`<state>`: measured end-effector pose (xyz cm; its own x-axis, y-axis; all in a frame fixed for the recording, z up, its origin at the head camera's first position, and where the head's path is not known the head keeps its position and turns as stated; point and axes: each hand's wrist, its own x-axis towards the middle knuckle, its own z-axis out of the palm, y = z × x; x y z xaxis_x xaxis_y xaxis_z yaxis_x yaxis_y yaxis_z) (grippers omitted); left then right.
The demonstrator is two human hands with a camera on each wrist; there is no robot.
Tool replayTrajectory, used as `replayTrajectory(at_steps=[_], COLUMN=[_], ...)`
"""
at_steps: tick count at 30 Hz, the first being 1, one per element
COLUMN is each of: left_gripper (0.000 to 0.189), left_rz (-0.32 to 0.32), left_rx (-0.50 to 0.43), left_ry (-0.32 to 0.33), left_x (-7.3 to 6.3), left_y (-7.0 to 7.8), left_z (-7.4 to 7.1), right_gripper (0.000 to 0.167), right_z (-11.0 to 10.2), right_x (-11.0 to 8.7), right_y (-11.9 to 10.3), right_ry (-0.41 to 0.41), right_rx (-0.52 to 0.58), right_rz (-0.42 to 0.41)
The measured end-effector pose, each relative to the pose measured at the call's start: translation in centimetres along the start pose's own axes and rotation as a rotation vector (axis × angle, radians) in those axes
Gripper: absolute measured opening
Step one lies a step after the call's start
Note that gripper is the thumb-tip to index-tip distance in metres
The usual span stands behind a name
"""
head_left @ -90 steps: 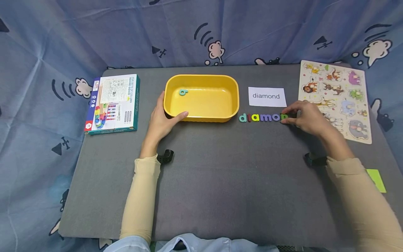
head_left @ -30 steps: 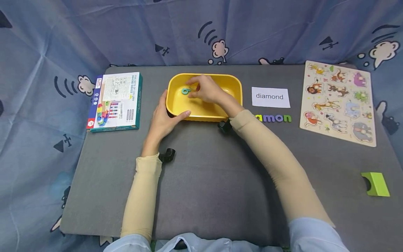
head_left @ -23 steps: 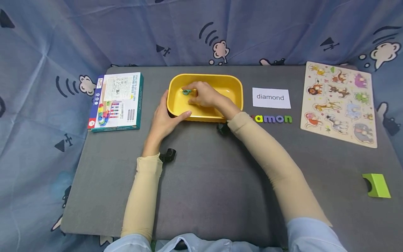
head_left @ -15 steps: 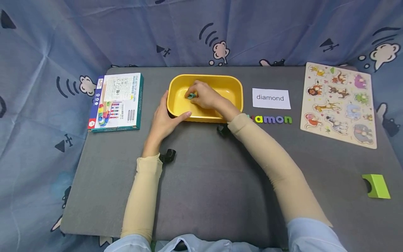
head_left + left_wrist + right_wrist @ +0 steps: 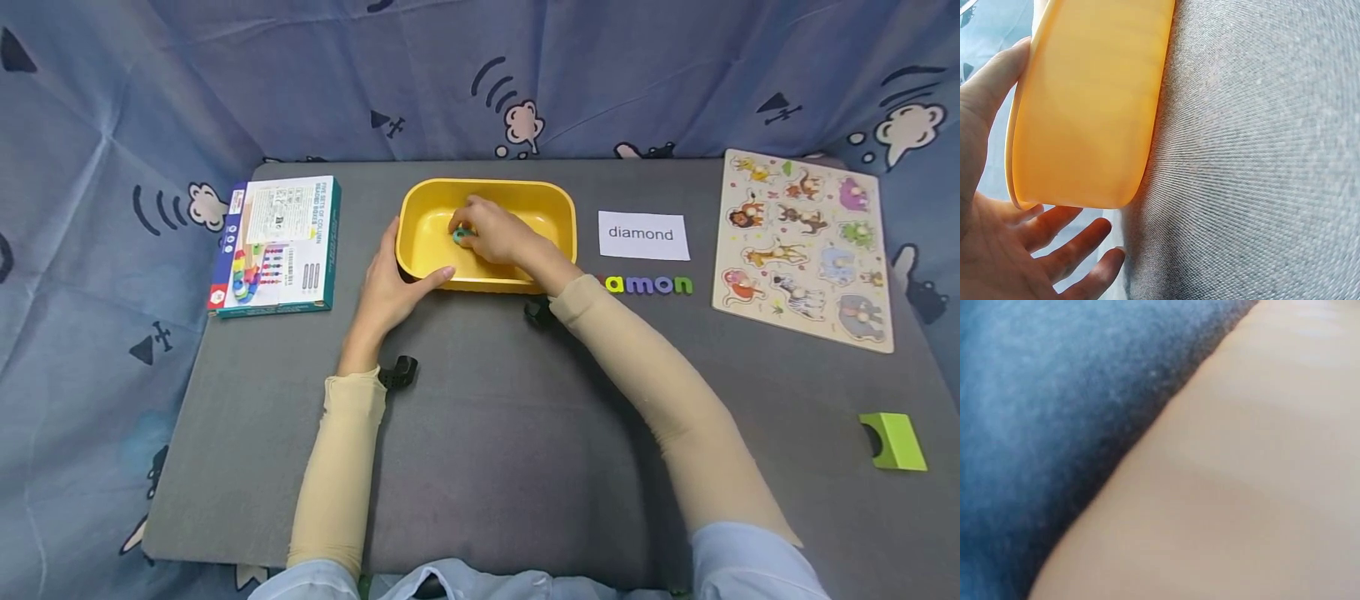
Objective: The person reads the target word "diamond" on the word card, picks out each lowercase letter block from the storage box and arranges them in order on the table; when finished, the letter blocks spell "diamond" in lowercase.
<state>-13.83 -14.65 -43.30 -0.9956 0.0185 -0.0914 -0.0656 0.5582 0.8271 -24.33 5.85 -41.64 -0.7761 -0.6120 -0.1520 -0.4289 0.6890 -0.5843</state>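
My right hand [image 5: 495,233] reaches down inside a yellow plastic bin [image 5: 532,275], thumb and index finger pinching a small teal toy letter [image 5: 461,237]. Most of that letter is hidden by the fingers. At the bin's near left corner, my left hand [image 5: 390,279] holds it, thumb on the near rim and fingers along the left end. The left wrist view shows the same hand [image 5: 1016,244] at the bin's corner [image 5: 1085,125], its lower fingers spread apart. Only blurred skin and dark fabric fill the right wrist view.
Right of the bin, a card [image 5: 643,236] reads "diamond". Below it runs a row of coloured letters [image 5: 648,285], its left end hidden by my right sleeve. An animal puzzle board [image 5: 802,250], a green block [image 5: 894,442] and a boxed toy [image 5: 275,246] also lie on the grey table [image 5: 465,467].
My right hand has left the green n at the row's right end and moved left into the bin. It has taken hold of the teal letter and shifted it slightly right. The left hand stays put.
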Motion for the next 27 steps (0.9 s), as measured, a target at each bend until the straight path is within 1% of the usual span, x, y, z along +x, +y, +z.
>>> replayTrajectory(at_steps=[7,11,13,16,18,20,23,27], left_gripper=[0.116,0.116,0.116,0.116,0.116,0.116,0.117,0.117], left_rz=[-0.009,-0.013,-0.011,-0.009,-0.007,-0.008,-0.007,0.0], left_rx=[0.002,0.011,0.011,0.007,0.007,0.006,0.006,0.001], left_ry=[0.008,0.004,0.005,0.007,0.009,0.007,0.008,0.012], left_x=[0.0,-0.1,-0.1,-0.1,0.0,0.0,-0.1,-0.1], left_y=[0.0,0.1,0.1,0.0,0.0,-0.1,0.0,0.0], left_z=[-0.1,-0.1,0.0,0.0,0.1,0.1,0.1,0.1], right_gripper=[0.016,0.02,0.022,0.021,0.016,0.014,0.016,0.021], right_z=[-0.6,-1.3,-1.7,-2.5,-3.1,-3.8,-4.8,-6.1], right_x=[-1.2,-2.2,-2.9,-4.2,-5.2,-6.4,-8.1,-10.4], right_y=[0.3,0.5,0.7,0.8,0.9,0.9,1.3,2.4], right_ry=[0.048,0.08,0.108,0.152,0.185,0.209,0.236,0.289], right_rx=[0.073,0.12,0.143,0.167,0.18,0.19,0.203,0.172], right_rz=[-0.001,0.015,0.005,-0.012,-0.012,0.01,0.047,0.077])
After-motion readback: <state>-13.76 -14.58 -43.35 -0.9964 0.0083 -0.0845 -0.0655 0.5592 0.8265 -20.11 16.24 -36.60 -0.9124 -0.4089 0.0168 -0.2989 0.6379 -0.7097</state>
